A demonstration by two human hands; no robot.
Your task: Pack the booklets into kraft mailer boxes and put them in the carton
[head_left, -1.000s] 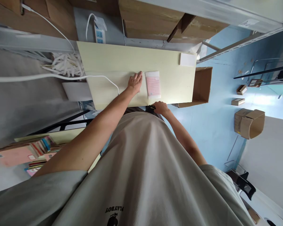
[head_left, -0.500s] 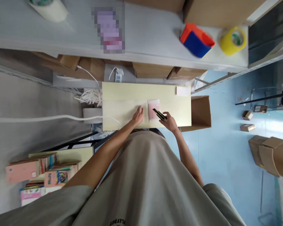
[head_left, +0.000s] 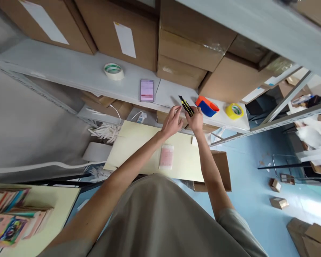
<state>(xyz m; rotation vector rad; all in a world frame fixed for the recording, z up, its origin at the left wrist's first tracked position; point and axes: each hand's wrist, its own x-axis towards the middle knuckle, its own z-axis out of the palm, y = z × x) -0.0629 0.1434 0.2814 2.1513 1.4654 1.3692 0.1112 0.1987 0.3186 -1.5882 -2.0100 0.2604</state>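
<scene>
My right hand (head_left: 196,120) grips a black and yellow utility knife (head_left: 186,106), its tip pointing up and left over the front edge of the grey shelf. Just left of it is my left hand (head_left: 172,122), raised with fingers partly spread and holding nothing that I can see. A pink booklet in clear wrapping (head_left: 166,157) lies on the pale yellow tabletop (head_left: 133,146), below both hands. Beside the knife, on the shelf, sits a red and blue band-like roll (head_left: 208,107).
On the shelf (head_left: 69,71) are a cream tape roll (head_left: 113,71), a blurred-out purple item (head_left: 147,90), a yellow tape roll (head_left: 234,111) and cardboard boxes (head_left: 128,35). An open carton (head_left: 223,167) stands right of the table. Books (head_left: 13,225) are stacked at lower left.
Both hands have risen from the tabletop to the shelf edge, the right one carrying the utility knife. The booklet stays on the table. The view has tilted up, showing more shelf.
</scene>
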